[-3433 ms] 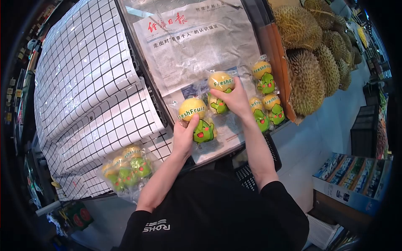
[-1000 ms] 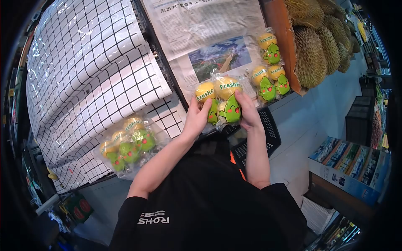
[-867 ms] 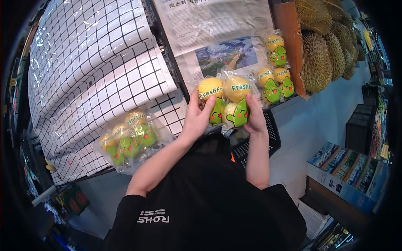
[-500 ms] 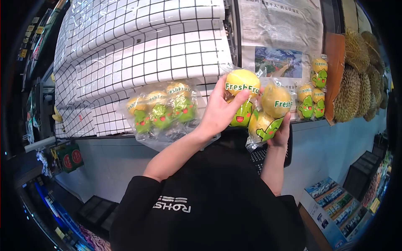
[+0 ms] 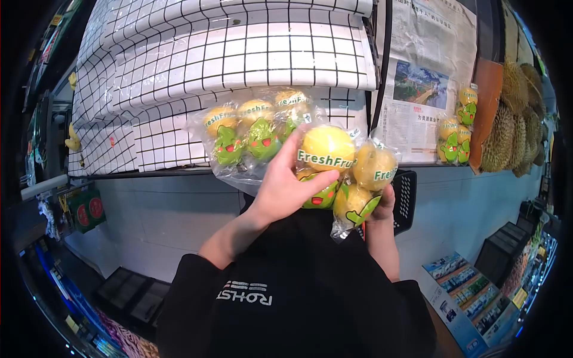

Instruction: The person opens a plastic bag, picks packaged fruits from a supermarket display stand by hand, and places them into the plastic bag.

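My left hand [image 5: 285, 190] is wrapped round a clear bag of yellow fruit [image 5: 327, 149] printed "FreshFruit" with a green cartoon figure. Pressed against it on the right is a second such bag [image 5: 375, 167], tilted, with two round yellow fruits showing. My right hand [image 5: 383, 206] grips that one from behind and below; most of its fingers are hidden. Both bags hang in front of my body, by the shelf's front edge. Just left of them, several similar bags of fruit [image 5: 256, 113] lie in a row on a large clear plastic sheet or bag [image 5: 236, 177].
White cloth with a black grid [image 5: 239, 59] covers the stepped shelf. On the right lies newspaper [image 5: 418, 128], with more fruit bags [image 5: 456, 134] on it. Beyond a brown cardboard divider [image 5: 486, 113] sit several durians [image 5: 513, 137]. A black perforated basket [image 5: 406, 203] is beside my right hand.
Both hands, with their bags, have come lower and to the left, closer to my body and the row of bags. The camera view has shifted, so the shelf appears further right.
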The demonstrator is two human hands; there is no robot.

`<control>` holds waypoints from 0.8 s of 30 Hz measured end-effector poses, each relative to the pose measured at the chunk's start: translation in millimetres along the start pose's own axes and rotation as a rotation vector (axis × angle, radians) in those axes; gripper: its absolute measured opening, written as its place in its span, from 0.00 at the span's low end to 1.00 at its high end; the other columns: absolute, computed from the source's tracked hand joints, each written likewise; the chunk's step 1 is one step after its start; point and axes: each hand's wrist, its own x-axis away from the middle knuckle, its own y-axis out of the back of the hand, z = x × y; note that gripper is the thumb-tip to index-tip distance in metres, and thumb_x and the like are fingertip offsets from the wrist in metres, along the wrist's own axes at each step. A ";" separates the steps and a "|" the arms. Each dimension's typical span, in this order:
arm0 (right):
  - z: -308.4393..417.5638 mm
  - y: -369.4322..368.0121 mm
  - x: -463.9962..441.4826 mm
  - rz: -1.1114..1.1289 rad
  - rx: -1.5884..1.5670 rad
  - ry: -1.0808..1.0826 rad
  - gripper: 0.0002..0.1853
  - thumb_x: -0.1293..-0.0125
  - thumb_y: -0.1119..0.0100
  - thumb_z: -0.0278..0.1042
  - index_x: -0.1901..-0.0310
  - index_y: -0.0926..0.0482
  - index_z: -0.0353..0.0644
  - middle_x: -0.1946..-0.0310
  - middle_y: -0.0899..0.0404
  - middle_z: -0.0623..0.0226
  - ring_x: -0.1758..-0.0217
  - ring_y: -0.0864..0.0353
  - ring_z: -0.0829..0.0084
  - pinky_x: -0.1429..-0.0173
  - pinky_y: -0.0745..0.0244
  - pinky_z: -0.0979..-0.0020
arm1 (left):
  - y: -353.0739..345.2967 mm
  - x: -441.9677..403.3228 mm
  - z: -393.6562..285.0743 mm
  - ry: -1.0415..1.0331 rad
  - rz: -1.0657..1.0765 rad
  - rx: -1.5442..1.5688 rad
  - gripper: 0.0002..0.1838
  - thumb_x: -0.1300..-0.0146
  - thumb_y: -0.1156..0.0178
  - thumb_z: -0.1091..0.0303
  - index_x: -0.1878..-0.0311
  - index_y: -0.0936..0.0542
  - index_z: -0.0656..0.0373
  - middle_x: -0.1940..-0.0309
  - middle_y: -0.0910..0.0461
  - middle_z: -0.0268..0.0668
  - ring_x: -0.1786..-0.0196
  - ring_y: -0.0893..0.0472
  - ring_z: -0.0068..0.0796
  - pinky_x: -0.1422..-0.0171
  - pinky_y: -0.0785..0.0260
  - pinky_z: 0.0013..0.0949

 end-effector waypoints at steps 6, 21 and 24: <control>-11.8 -12.7 8.6 0.008 -0.097 -0.006 0.49 0.49 0.29 0.58 0.34 0.40 0.35 0.44 0.31 0.30 0.53 0.18 0.52 0.52 0.18 0.60 | 81.5 40.7 12.1 0.123 0.071 0.361 0.30 0.43 0.35 0.74 0.38 0.32 0.68 0.48 0.21 0.41 0.46 0.21 0.30 0.38 0.30 0.35; -69.2 -46.6 16.6 -0.103 -0.018 -0.091 0.56 0.64 0.19 0.56 0.37 0.38 0.31 0.46 0.25 0.47 0.53 0.18 0.56 0.53 0.19 0.61 | 95.2 56.9 48.4 0.335 0.418 0.474 0.33 0.42 0.34 0.65 0.36 0.34 0.67 0.46 0.24 0.40 0.43 0.24 0.28 0.36 0.34 0.35; -68.3 -60.2 1.5 0.140 -0.114 -0.131 0.58 0.65 0.19 0.59 0.38 0.39 0.31 0.54 0.23 0.44 0.62 0.16 0.53 0.59 0.18 0.61 | 99.4 65.4 43.1 0.238 0.363 0.533 0.35 0.43 0.32 0.62 0.37 0.34 0.67 0.46 0.23 0.41 0.44 0.24 0.28 0.36 0.33 0.34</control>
